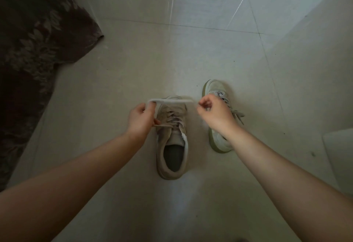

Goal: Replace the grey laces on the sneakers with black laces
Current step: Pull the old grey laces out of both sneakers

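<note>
Far left: a dark patterned rug [34, 37] lies on the tiled floor [191, 54], clear of the work. Left of centre: the left hand [140, 118] has its grip curled round one end of a pale grey lace [172, 101], with a second strand [164, 125] running from under its fingers across to the eyelets. Centre: the near sneaker [172, 140] stands upright on the floor, toe away from the person and opening toward them, so the eyelet rows face up for unthreading; its grey lacing is still partly in place. The lace stretches taut and level above the toe between both hands, probably to draw slack through the eyelets. Right of centre: the right hand [212, 114] pinches the other end, grip narrow. Right: the second sneaker [219, 119], partly hidden by that hand, remains laced in grey. No black laces are visible.
</note>
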The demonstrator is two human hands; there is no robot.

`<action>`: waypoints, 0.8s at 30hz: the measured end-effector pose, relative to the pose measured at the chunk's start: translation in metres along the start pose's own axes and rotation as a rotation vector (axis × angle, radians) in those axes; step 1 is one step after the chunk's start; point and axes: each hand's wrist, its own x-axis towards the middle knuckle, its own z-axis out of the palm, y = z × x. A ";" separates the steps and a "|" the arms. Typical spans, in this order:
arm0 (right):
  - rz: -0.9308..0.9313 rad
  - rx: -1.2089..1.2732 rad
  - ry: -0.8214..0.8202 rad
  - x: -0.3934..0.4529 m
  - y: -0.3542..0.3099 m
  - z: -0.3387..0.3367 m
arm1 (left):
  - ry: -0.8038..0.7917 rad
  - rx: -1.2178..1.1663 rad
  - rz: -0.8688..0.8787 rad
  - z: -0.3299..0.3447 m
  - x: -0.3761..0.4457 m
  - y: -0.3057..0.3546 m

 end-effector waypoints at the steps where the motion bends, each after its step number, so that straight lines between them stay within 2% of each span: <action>1: -0.023 0.032 0.095 0.003 0.001 0.000 | 0.013 -0.038 -0.065 -0.001 0.002 -0.001; 3: -0.107 0.022 0.177 0.005 0.002 0.002 | 0.026 -0.122 -0.215 -0.004 0.005 -0.003; 4: -0.136 0.031 0.140 0.005 0.002 0.003 | 0.038 -0.161 -0.285 -0.005 0.007 -0.006; 8: -0.069 -0.074 -0.232 -0.009 -0.001 0.012 | 0.130 -0.271 -0.459 -0.011 0.014 -0.017; 11: 0.016 -0.102 -0.309 -0.014 0.006 0.022 | 0.200 -0.213 -0.482 -0.014 0.018 -0.025; 13: 0.053 -0.076 -0.290 -0.013 0.008 0.025 | 0.278 -0.014 -0.471 -0.015 0.021 -0.033; 15: 0.057 -0.079 -0.287 -0.013 0.007 0.027 | 0.374 0.278 -0.324 -0.015 0.012 -0.034; 16: 0.058 -0.089 -0.291 -0.012 0.006 0.028 | 0.391 0.394 -0.140 -0.014 0.006 -0.033; 18: 0.054 -0.102 -0.293 -0.012 0.005 0.029 | 0.269 0.565 0.319 -0.009 -0.007 -0.028; 20: 0.024 -0.082 -0.255 -0.013 0.004 0.031 | 0.076 0.692 0.594 -0.002 -0.013 -0.030; 22: -0.100 -0.064 -0.171 -0.016 0.001 0.033 | -0.063 0.793 0.660 0.006 -0.018 -0.034; 24: -0.255 -0.177 -0.146 -0.021 -0.003 0.032 | -0.138 0.893 0.615 0.012 -0.020 -0.037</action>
